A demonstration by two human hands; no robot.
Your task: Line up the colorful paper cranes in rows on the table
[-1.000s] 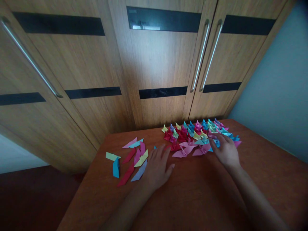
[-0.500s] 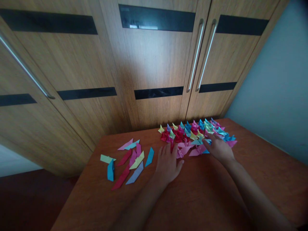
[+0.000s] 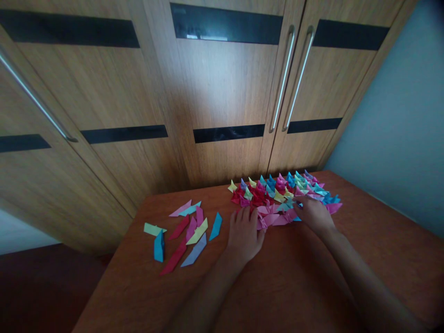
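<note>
We note massed folded paper figures (image 3: pixel 259 196) toward the far right of the bench (image 3: pixel 277 282). Left hand (image 3: pixel 244 237), palm down, is at the front row's left end; right hand (image 3: pixel 315 216) overlaps its right part. We cannot tell whether either grip pinches paper. Flat folded strips (image 3: pixel 197 232) lie left.

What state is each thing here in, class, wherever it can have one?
Left grip: palm down, fingers bent, beside the pink cranes
Right grip: fingers curled among the cranes; any hold hidden
Origami cranes: folded, massed close together
Folded paper pieces: lying loose, several overlapping
Blue paper piece nearest the left grip: lying apart
Wardrobe doors: shut
</note>
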